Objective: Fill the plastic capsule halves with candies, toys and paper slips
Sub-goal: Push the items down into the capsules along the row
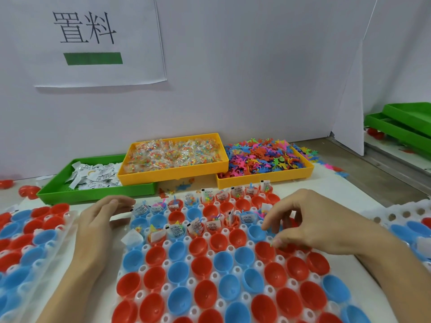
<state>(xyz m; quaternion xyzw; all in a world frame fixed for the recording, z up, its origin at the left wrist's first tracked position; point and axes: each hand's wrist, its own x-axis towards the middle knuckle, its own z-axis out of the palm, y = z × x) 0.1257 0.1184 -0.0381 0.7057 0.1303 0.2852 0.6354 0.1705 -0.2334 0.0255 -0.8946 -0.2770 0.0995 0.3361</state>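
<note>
On the far left of the worktop a white holder tray (53,231) carries red and blue capsule halves, all mouth up and unfilled as far as can be seen. Behind it, towards the back edge, a green tray (70,194) holds loose white paper slips (95,176). Its right end is overlapped by a yellow tray (172,174) heaped with small clear bags of coloured candies (172,155). Just right of that stands a second yellow tray (263,179) piled with flat toy figures (263,159) in many colours; some have spilled onto the worktop at its far right corner.

The left hand (102,220) lies relaxed with fingers straight, holding nothing, at the left rear corner of the middle holder tray (142,250). This tray sits at the near edge of the worktop, and its capsule halves (198,273) stand upright, open ends up, long axes vertical. Those in the rear rows hold candy bags, toys and slips that stick up out of the cups; the nearer rows are bare.

The right hand (310,224) hovers over the right side of this tray, fingers curled down; thumb and forefinger pinch something small and greenish, too tiny to name. Further right, another holder tray (401,215) shows at the edge, and stacked green trays (405,124) stand at the back right.
</note>
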